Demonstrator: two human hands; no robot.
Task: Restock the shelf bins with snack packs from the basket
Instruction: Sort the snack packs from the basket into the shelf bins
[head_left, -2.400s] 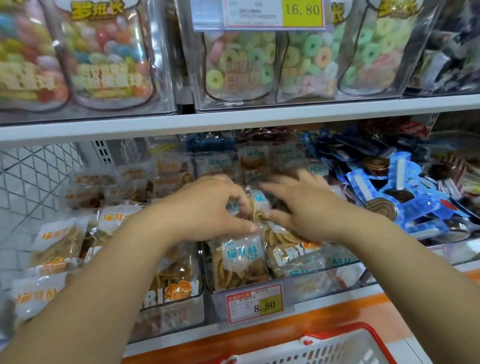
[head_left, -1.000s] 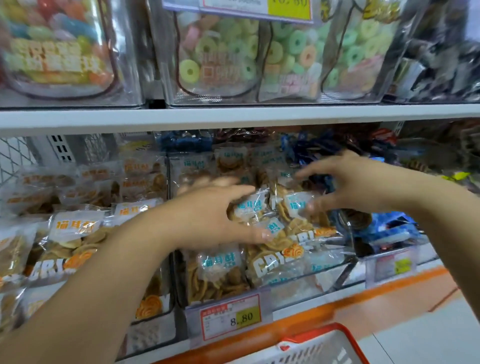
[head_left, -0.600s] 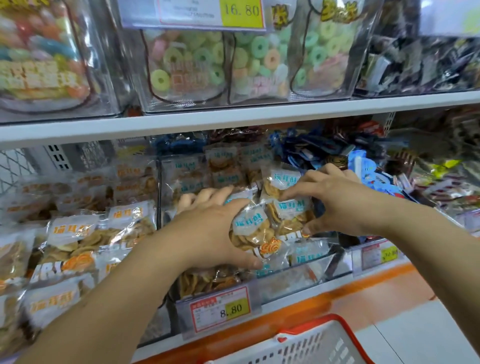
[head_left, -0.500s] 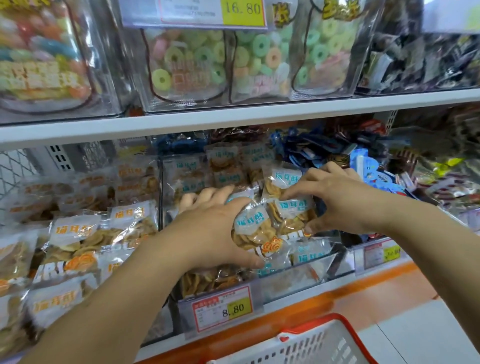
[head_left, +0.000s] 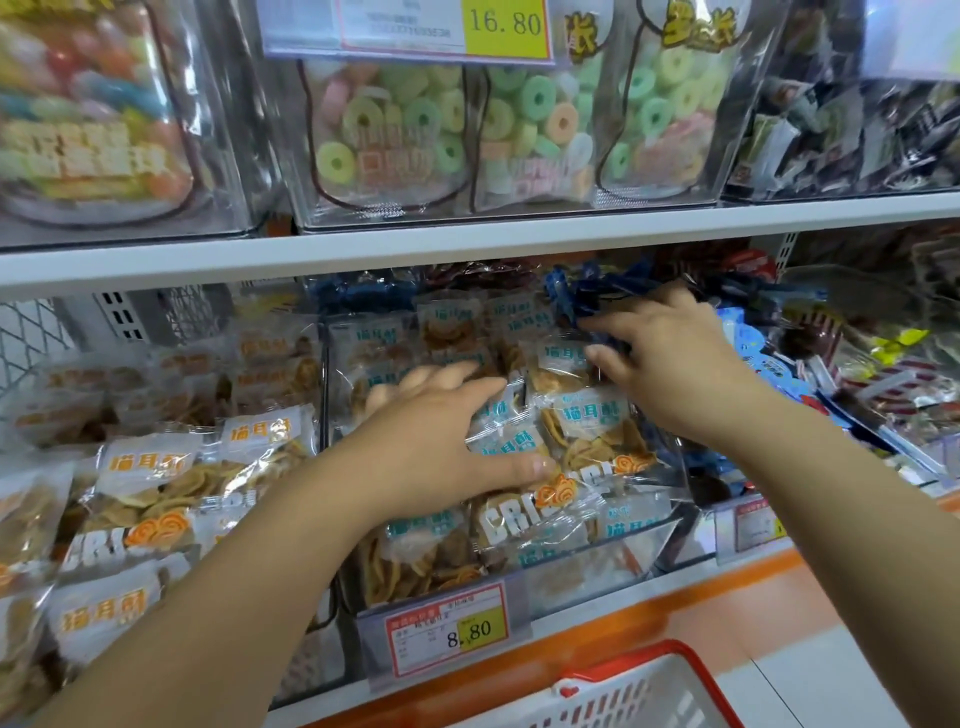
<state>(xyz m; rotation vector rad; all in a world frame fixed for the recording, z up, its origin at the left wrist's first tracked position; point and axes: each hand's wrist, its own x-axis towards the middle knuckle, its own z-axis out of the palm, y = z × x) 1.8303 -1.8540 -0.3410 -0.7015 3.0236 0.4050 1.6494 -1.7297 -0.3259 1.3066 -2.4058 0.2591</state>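
Clear snack packs with teal labels (head_left: 589, 415) are piled in the middle clear bin (head_left: 608, 564) on the lower shelf. My left hand (head_left: 436, 447) lies flat on the pile's left side, fingers straight and thumb stretched toward the front packs. Further back and to the right, my right hand (head_left: 670, 364) reaches in with loosely spread fingers. Its fingertips touch the rear packs by the bin's right wall, and nothing is clearly held. The basket (head_left: 660, 675), white with a red rim, shows at the bottom edge; its contents are out of view.
A bin of orange-labelled packs (head_left: 150, 462) stands to the left, and blue-wrapped snacks (head_left: 769, 364) fill the bin to the right. A price tag reading 8.80 (head_left: 447, 629) hangs on the shelf edge. Close overhead, the upper shelf board (head_left: 467, 239) carries bags of ring candy (head_left: 415, 130).
My right hand has let go of the teal-label packs it was bunching and moved up and back in the bin. My left hand has flattened onto the pile.
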